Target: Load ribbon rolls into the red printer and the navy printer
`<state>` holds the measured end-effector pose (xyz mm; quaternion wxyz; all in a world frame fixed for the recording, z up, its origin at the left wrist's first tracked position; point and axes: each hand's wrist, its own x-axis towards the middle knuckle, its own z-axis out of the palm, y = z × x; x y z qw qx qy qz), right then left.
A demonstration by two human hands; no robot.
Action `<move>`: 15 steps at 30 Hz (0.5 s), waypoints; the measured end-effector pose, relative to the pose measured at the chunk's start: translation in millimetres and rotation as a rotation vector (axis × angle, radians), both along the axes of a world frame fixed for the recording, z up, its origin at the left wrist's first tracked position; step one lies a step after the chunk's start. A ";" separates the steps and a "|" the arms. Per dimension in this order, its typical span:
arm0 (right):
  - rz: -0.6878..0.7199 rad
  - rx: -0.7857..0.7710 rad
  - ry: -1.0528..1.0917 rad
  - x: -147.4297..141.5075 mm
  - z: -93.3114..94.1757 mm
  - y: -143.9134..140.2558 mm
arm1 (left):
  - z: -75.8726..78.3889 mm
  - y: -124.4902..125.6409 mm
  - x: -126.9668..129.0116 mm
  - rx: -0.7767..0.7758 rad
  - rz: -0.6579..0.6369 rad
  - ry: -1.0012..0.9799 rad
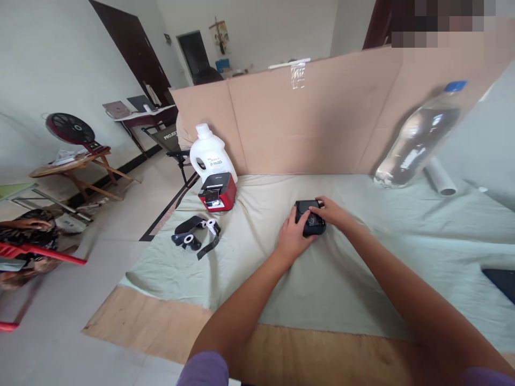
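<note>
Both my hands are on a small black device [307, 210] that lies on a pale green cloth [341, 279] over the table. My left hand [292, 236] grips its near left side, fingers curled around it. My right hand [330, 210] holds its right end, fingers on top. Left of the device stand a red and black label printer [218, 192] and a white plastic jug [210, 151]. Black ribbon rolls with white cores [196, 235] lie loose near the cloth's left edge.
A cardboard screen [322, 118] walls off the table's far side. A clear water bottle with a blue cap [418, 136] leans at the right, a white roll [440, 177] beside it. A dark flat object [501, 281] sits at the right edge. A fan, desks and a chair stand on the left.
</note>
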<state>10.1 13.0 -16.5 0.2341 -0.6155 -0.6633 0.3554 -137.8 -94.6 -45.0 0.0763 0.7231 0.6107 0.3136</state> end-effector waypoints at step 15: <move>-0.319 0.432 0.366 119.4 14.5 -25.3 | 40.3 52.0 116.4 0.056 -0.214 -0.056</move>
